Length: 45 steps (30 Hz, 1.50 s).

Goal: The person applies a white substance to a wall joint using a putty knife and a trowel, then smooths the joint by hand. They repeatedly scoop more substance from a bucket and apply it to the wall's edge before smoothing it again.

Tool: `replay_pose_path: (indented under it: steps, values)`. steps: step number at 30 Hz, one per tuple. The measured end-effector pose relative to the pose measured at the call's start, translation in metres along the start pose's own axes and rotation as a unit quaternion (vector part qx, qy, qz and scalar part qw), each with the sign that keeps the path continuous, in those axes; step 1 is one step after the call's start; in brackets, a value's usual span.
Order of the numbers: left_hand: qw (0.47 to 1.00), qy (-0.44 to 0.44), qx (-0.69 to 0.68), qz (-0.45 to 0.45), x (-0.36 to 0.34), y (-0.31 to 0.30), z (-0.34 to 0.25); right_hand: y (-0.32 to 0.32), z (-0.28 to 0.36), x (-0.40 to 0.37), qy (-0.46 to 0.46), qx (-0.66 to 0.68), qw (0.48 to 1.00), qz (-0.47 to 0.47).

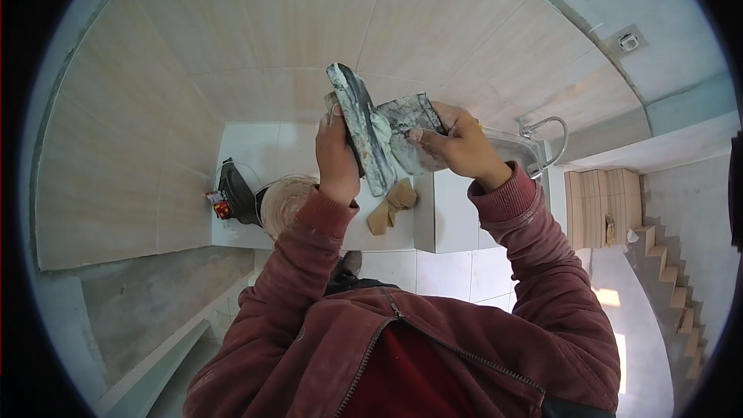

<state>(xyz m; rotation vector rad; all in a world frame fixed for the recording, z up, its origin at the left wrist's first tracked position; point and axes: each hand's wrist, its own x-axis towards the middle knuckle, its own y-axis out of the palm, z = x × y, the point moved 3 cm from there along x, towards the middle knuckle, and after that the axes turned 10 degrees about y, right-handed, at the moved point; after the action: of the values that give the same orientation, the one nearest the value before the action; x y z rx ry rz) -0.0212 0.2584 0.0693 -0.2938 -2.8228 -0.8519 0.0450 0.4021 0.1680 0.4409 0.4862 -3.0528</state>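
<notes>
My left hand [337,156] is closed round the back of a plaster-smeared float [362,128], which I see nearly edge-on. In my right hand [462,147] is a flat, square-edged scraper [410,118], gripped with the thumb on its face. Wet whitish paste coats both tools, and the scraper's left edge meets the float's working face or lies very close to it. Both are held above the white counter [298,138]. Below the float lie crumpled brown pieces [393,205], whose material I cannot make out.
A paste-stained bucket [285,203] stands left on the counter beside a black bag-like item [236,192]. At right is a steel sink [507,147] with a curved tap [559,139]. Tiled wall [302,23] rises behind; a socket [628,41] and stacked boards [596,205] are further right.
</notes>
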Motion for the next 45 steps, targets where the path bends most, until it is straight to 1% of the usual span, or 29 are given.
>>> replay_pose_path:
  steps: [1,3,4,5,7,8,9,10,11,13,14,15,17,19,21,23,24,25,27,28,30,31,33,34,37,39,41,43,45]
  values:
    - [1.0,-0.001,0.0,0.001,0.0,0.003,-0.003,0.001,-0.008,-0.003,0.129,0.088,0.987,0.041]
    - [0.998,0.002,-0.026,-0.053,0.001,0.008,-0.009,0.0,-0.019,-0.002,0.112,0.118,0.986,0.026]
    - [0.997,0.039,0.051,-0.05,0.004,0.001,0.0,0.0,-0.023,-0.003,0.094,0.148,0.985,0.012]
    - [0.997,0.037,0.051,-0.047,0.005,-0.002,0.003,0.0,-0.024,-0.006,0.094,0.149,0.984,0.009]
    - [0.975,0.039,0.21,-0.063,0.007,-0.005,0.007,-0.006,-0.023,-0.013,0.108,0.347,0.931,0.015]
    - [0.935,0.098,0.339,-0.012,0.005,-0.023,0.025,-0.02,-0.021,-0.013,0.097,0.344,0.934,0.002]
    - [0.875,0.163,0.454,0.04,0.001,-0.039,0.043,-0.044,-0.021,-0.015,0.056,0.347,0.934,-0.064]
    - [0.991,0.044,0.12,0.025,-0.001,-0.039,0.041,-0.075,-0.019,-0.019,0.011,0.346,0.929,-0.134]
    - [0.969,-0.098,-0.225,0.019,-0.007,-0.029,0.034,-0.115,-0.021,-0.022,-0.044,0.272,0.932,-0.233]
    - [0.918,-0.2,-0.343,-0.007,-0.017,-0.023,0.027,-0.198,-0.015,-0.032,-0.123,0.11,0.894,-0.416]
    - [0.918,-0.23,-0.323,-0.022,-0.023,-0.02,0.022,-0.232,-0.007,-0.033,-0.191,0.003,0.846,-0.497]
    - [0.918,-0.257,-0.3,-0.04,-0.029,-0.02,0.018,-0.272,-0.009,-0.031,-0.201,-0.068,0.821,-0.531]
    - [0.916,-0.261,-0.3,-0.046,-0.034,-0.013,0.019,-0.32,-0.004,-0.016,-0.25,-0.086,0.796,-0.544]
    - [0.914,-0.272,-0.295,-0.058,-0.038,-0.012,0.021,-0.336,0.01,-0.008,-0.21,-0.363,0.702,-0.576]
    - [0.908,-0.276,-0.312,-0.046,-0.042,-0.009,0.024,-0.343,0.013,0.005,-0.244,-0.392,0.686,-0.562]
    - [0.912,-0.281,-0.292,-0.061,-0.043,-0.011,0.031,-0.339,0.009,0.016,-0.2,-0.524,0.588,-0.582]
    - [0.909,-0.289,-0.288,-0.08,-0.045,-0.013,0.036,-0.338,0.004,0.018,-0.195,-0.539,0.579,-0.581]
    - [0.905,-0.298,-0.284,-0.101,-0.048,-0.016,0.04,-0.342,-0.002,0.02,-0.193,-0.539,0.579,-0.58]
    - [0.907,-0.298,-0.281,-0.096,-0.052,-0.02,0.046,-0.344,-0.007,0.022,-0.181,-0.543,0.629,-0.526]
    - [0.911,-0.293,-0.277,-0.09,-0.051,-0.021,0.047,-0.347,-0.002,0.017,-0.18,-0.543,0.629,-0.527]
    - [0.907,-0.295,-0.284,-0.095,-0.05,-0.019,0.043,-0.358,0.011,0.009,-0.068,-0.497,0.724,-0.473]
    - [0.904,-0.299,-0.29,-0.1,-0.05,-0.017,0.042,-0.358,0.014,0.011,-0.071,-0.499,0.722,-0.474]
    - [0.906,-0.293,-0.288,-0.102,-0.05,-0.015,0.042,-0.345,0.018,0.016,-0.209,-0.496,0.664,-0.519]
    - [0.909,-0.288,-0.282,-0.105,-0.049,-0.016,0.042,-0.338,0.013,0.024,-0.214,-0.509,0.631,-0.546]
    - [0.902,-0.298,-0.293,-0.111,-0.049,-0.011,0.037,-0.325,-0.004,0.035,-0.167,-0.536,0.599,-0.571]
    - [0.907,-0.298,-0.277,-0.109,-0.051,-0.019,0.041,-0.342,0.0,0.027,-0.16,-0.541,0.621,-0.544]
    - [0.913,-0.293,-0.265,-0.105,-0.05,-0.022,0.04,-0.36,0.017,0.014,-0.059,-0.51,0.742,-0.43]
    - [0.907,-0.3,-0.272,-0.115,-0.052,-0.022,0.039,-0.367,0.018,0.004,-0.043,-0.523,0.729,-0.44]
    - [0.907,-0.296,-0.278,-0.113,-0.053,-0.021,0.04,-0.366,0.017,-0.004,-0.167,-0.456,0.695,-0.531]
